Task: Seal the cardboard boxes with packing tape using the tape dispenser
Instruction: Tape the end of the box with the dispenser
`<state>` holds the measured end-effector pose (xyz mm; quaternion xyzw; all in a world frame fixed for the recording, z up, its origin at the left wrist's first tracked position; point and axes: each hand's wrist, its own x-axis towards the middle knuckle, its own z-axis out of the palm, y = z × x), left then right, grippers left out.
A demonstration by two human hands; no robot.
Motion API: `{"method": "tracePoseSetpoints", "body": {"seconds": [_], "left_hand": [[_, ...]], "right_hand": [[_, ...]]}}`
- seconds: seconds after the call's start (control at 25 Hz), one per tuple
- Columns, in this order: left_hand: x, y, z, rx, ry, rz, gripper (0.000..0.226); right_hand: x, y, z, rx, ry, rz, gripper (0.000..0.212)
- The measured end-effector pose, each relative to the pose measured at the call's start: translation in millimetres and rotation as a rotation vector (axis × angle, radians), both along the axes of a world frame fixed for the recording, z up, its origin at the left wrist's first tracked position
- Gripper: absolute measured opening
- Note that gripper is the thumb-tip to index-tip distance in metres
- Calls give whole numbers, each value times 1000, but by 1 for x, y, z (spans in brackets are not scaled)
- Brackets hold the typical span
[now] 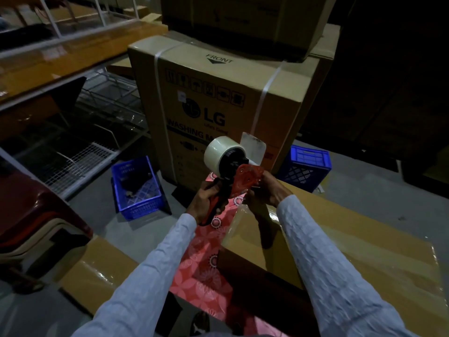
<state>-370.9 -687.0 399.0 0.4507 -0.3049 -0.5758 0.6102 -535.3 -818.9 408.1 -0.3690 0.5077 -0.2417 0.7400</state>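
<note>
I hold a red and black tape dispenser (239,180) in the air, with a roll of clear tape (220,152) on it and a pale flap sticking up behind. My left hand (206,203) grips its handle. My right hand (268,190) pinches the dispenser's front end, fingers curled on the red frame. Below my right arm lies a cardboard box (364,254) with shiny tape across its top. A second taped cardboard box (97,271) lies lower left, beside a red floral-patterned surface (201,268).
A tall LG washing machine carton (218,100) stands straight ahead with another carton on top. Blue plastic crates sit on the floor at left (136,188) and right (307,164). Wire shelving (73,132) runs along the left. A dark red seat (36,224) is at near left.
</note>
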Motion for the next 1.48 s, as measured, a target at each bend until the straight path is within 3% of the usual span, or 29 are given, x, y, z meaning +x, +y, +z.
{"method": "tracePoseSetpoints", "body": {"seconds": [0.16, 0.28, 0.44, 0.56, 0.72, 0.88, 1.48], "left_hand": [[-5, 1, -2, -11, -27, -5, 24], [-15, 6, -1, 30, -119, 3, 20], [-41, 11, 4, 107, -190, 119, 28], [-65, 16, 7, 160, -237, 220, 36], [-84, 39, 1, 162, -301, 234, 34], [-89, 57, -1, 175, -318, 281, 36], [-92, 62, -13, 281, -351, 306, 47]], "right_hand": [[-12, -20, -5, -168, 142, 58, 10], [-23, -29, -2, -278, 205, 93, 18], [-27, -43, 1, -594, 416, 187, 36], [-23, -60, -8, -799, 550, 199, 19], [-29, -81, -16, -790, 544, 98, 3], [-37, -95, -42, -636, 481, 30, 10], [-18, -88, -61, -695, 473, 19, 10]]}}
